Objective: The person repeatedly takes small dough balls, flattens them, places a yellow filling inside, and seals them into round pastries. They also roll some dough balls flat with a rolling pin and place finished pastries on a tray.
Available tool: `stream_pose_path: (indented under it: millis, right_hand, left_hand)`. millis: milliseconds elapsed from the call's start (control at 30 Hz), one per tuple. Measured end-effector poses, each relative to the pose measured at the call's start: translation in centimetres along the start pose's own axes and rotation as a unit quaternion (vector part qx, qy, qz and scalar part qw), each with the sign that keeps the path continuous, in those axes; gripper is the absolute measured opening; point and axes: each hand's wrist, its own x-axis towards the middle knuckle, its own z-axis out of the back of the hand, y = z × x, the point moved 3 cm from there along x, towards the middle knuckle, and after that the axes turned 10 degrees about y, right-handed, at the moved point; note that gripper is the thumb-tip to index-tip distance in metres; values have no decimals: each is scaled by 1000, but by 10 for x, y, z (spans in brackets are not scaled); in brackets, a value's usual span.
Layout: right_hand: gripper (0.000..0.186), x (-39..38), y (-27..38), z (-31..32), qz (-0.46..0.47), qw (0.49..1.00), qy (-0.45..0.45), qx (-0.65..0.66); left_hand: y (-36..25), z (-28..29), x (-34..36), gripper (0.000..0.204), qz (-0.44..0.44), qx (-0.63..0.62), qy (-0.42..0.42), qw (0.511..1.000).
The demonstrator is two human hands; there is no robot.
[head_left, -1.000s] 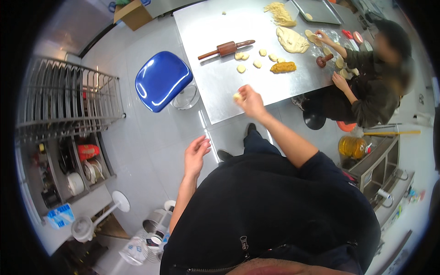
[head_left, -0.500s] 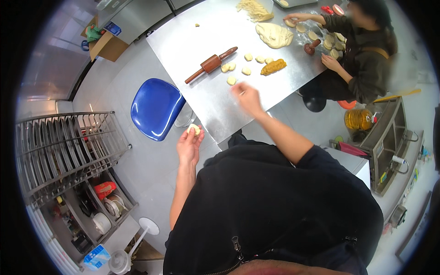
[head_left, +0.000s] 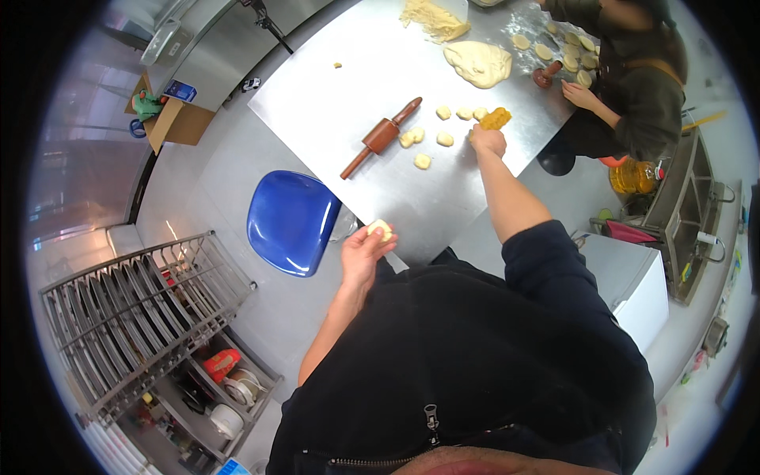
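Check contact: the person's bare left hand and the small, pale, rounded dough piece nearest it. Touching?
Touching. The head view shows the left hand holding the dough piece in its fingers, with no gap visible between them.

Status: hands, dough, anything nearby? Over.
Left hand holding dough piece. Right hand at orange-yellow lump, grip unclear. Loose dough pieces close left; rolling pin farther left.

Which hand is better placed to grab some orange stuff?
Probably the right hand: it's right at the orange lump. The left hand is farther away, holding dough.
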Motion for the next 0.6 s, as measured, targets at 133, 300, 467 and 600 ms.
stream_pose_path:
  millis: [133,300,467,600]
  right_hand:
    - [62,-4,-8,-5,-35,995,-88,-9]
    - [49,-13,-17,-6,31,984,-144,-102]
    - [37,-12,-31,-8,83,980,-174,-43]
    - [31,-3,-49,-18,109,950,-260,131]
  left_hand:
    - [-23,18,29,27,56,30,68,996]
    - [-65,57,59,31,113,77,122,983]
    - [-102,96,72,29,130,114,116,978]
    - [-118,103,76,25,124,135,144,972]
